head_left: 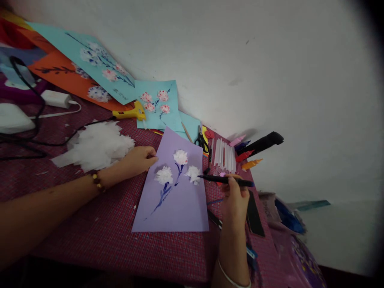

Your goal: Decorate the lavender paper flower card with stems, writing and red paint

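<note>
A sheet of purple paper lies on the table, bearing painted blue stems and three white crumpled-paper flowers. The top flower shows a few red specks; the left flower looks plain white. My left hand pinches the sheet's left edge between thumb and curled fingers. In my right hand is a slim black paintbrush, held almost level. Its tip is at the right flower; whether it touches is too fine to tell. A heap of white paper pieces lies left of my left hand.
Behind the sheet are a yellow glue gun, scissors and a pencil. Glue sticks and paint tubes line the right side. Finished blue flower cards rest against the wall. Black cables cross the left side.
</note>
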Tool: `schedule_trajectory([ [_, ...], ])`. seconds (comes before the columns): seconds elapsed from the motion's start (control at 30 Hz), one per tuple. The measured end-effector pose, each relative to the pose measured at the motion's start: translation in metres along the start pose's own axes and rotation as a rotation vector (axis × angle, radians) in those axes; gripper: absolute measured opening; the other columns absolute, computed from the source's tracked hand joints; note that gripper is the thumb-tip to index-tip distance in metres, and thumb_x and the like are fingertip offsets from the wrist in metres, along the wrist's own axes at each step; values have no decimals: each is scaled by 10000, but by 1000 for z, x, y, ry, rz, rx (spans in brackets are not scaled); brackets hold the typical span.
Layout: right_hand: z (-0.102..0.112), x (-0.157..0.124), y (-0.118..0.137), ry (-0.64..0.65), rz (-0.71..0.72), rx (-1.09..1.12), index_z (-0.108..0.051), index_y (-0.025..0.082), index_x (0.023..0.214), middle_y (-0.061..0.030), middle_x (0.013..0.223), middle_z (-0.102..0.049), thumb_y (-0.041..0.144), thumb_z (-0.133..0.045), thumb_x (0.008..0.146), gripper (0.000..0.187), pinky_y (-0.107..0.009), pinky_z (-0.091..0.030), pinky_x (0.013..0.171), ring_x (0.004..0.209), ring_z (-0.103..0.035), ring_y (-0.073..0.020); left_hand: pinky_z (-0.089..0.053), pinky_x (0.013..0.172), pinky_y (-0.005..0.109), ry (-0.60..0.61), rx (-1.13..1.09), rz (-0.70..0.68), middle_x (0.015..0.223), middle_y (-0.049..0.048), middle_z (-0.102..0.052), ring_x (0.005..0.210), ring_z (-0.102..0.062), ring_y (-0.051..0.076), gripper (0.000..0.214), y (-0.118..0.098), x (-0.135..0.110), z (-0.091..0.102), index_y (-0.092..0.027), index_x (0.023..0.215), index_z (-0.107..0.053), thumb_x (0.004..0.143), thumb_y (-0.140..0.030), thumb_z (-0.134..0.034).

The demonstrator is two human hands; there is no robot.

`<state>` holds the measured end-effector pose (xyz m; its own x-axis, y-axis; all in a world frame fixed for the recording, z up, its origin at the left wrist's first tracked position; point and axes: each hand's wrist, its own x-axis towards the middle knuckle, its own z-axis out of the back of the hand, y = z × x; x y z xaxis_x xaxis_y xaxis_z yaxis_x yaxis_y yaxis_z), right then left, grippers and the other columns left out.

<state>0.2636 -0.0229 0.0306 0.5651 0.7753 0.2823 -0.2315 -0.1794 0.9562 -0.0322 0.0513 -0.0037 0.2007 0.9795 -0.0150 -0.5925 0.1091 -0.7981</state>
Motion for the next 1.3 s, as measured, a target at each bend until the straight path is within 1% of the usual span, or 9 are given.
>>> schedule_trajectory([
  [0.07, -13, -14, 2, 140, -13, 7, -625, 177, 782, 45, 618, -543, 320, -639, 746, 148, -221, -361, 495, 502, -458, -85, -353, 556, 262, 5, -15, 3, 526, -24, -537, 504, -533, 141, 157, -1, -1, 1, -204, 665, -484, 772, -319, -491],
  [0.13, -21, -23, 1, 232, -19, -38, -628, 178, 777, 49, 586, -521, 311, -622, 770, 133, -221, -360, 500, 509, -464, -91, -349, 543, 258, 10, -23, 5, 507, -33, -512, 485, -526, 138, 152, -1, -1, 2, -211, 665, -452, 782, -306, -472],
  [0.2, -25, -26, -1, 283, -27, -74, -626, 182, 777, 49, 572, -511, 311, -609, 780, 131, -228, -366, 506, 514, -473, -98, -347, 533, 256, 16, -35, 7, 503, -39, -500, 477, -526, 139, 145, -1, -1, 1, -214, 676, -439, 789, -301, -465],
  [0.33, -27, -27, -4, 315, -41, -94, -619, 190, 788, 48, 563, -502, 324, -596, 785, 136, -240, -370, 509, 509, -470, -105, -355, 528, 254, 33, -50, 17, 520, -40, -502, 480, -526, 138, 136, -2, -1, 1, -213, 694, -439, 794, -299, -470],
  [0.73, -33, -28, -12, 323, -46, -113, -624, 188, 803, 47, 585, -509, 346, -611, 784, 160, -248, -376, 521, 528, -469, -115, -338, 551, 265, 33, -25, 13, 494, -46, -487, 485, -509, 140, 146, -6, -2, 2, -221, 678, -411, 799, -281, -465],
  [0.87, -34, -24, -11, 246, -16, -148, -618, 184, 790, 22, 660, -568, 330, -618, 747, 152, -274, -432, 611, 623, -528, -136, -329, 555, 266, 25, -21, -4, 505, -39, -504, 504, -510, 144, 144, -2, -1, 1, -220, 685, -420, 800, -293, -467],
  [1.0, -32, -19, -11, 177, 64, -135, -605, 181, 765, 1, 729, -609, 300, -613, 729, 125, -302, -461, 719, 725, -573, -153, -324, 550, 269, 26, -14, -17, 515, -30, -504, 512, -507, 150, 152, 1, 0, 0, -221, 680, -415, 796, -308, -462],
  [1.1, -30, -17, -14, 166, 84, -126, -598, 181, 778, 5, 721, -608, 284, -611, 739, 111, -304, -460, 737, 731, -572, -151, -318, 543, 269, 24, -1, -16, 516, -26, -502, 512, -498, 151, 154, 2, 1, 0, -220, 676, -420, 789, -315, -465],
  [1.3, -29, -17, -17, 130, 66, -125, -601, 173, 790, -6, 727, -620, 277, -626, 735, 120, -310, -468, 742, 738, -580, -159, -308, 544, 269, 11, 4, -30, 516, -21, -510, 524, -490, 147, 165, 4, 2, -1, -220, 674, -428, 788, -333, -465],
])
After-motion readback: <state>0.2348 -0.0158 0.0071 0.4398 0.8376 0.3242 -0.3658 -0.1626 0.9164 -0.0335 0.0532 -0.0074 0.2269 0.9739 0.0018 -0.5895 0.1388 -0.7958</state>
